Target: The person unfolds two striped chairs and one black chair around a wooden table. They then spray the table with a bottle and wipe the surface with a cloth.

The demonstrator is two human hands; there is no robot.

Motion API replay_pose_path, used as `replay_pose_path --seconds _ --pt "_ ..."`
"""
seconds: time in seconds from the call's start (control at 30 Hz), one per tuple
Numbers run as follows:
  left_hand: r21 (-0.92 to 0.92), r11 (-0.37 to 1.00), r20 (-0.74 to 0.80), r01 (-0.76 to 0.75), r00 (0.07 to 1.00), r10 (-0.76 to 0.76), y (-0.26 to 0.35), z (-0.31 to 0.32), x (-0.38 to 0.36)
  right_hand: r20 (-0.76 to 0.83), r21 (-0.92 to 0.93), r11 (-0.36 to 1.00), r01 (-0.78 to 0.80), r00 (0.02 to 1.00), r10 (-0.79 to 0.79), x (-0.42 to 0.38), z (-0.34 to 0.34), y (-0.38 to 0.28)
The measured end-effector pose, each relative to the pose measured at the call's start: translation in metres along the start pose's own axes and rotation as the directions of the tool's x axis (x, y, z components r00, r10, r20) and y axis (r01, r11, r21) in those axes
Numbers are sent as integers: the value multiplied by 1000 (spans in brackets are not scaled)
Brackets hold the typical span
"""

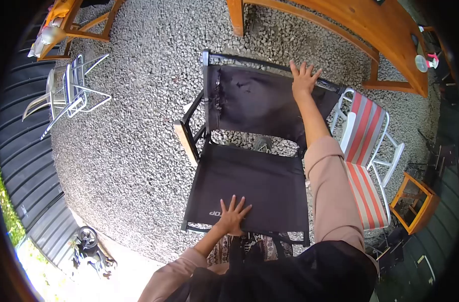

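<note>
Your left hand (233, 216) lies flat, fingers spread, on the front edge of the black chair (249, 176) seat, gripping nothing. Your right hand (303, 78), also open w/ fingers splayed, rests on the backrest's top edge. Open gravel (134, 131) to the chair's left; striped chair (365, 151) just beside it on the right. Wooden table (370, 30) is cut off at top.

One camera, up on the person's head, looking down

It faces forward and steeply down; the black chair (249, 166) sits close in the middle of the frame; gravel ground (139, 126) fills the upper left; edges bend round.
</note>
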State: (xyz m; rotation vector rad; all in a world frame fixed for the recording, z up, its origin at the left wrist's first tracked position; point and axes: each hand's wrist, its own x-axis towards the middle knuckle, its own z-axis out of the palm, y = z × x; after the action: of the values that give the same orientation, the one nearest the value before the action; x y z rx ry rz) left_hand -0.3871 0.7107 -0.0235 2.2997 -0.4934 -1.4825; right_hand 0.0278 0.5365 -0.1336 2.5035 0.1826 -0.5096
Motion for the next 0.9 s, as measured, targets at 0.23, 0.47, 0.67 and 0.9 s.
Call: replay_pose_path --seconds 0.23,0.47,0.67,0.9 --pt "-166 978 -128 128 980 -150 -19 -39 7 -113 553 833 21 992 49 -55 -16 9" --pt "-178 498 -170 849 472 -865 -85 -89 -40 440 589 787 -182 889 -124 -308 58 81" --pt "-286 612 -68 737 622 -780 -104 -134 -55 791 558 599 -574 586 -175 -334 54 126" --pt "-341 684 -189 645 665 -722 -117 -130 -53 703 595 567 -570 710 -25 -345 67 107"
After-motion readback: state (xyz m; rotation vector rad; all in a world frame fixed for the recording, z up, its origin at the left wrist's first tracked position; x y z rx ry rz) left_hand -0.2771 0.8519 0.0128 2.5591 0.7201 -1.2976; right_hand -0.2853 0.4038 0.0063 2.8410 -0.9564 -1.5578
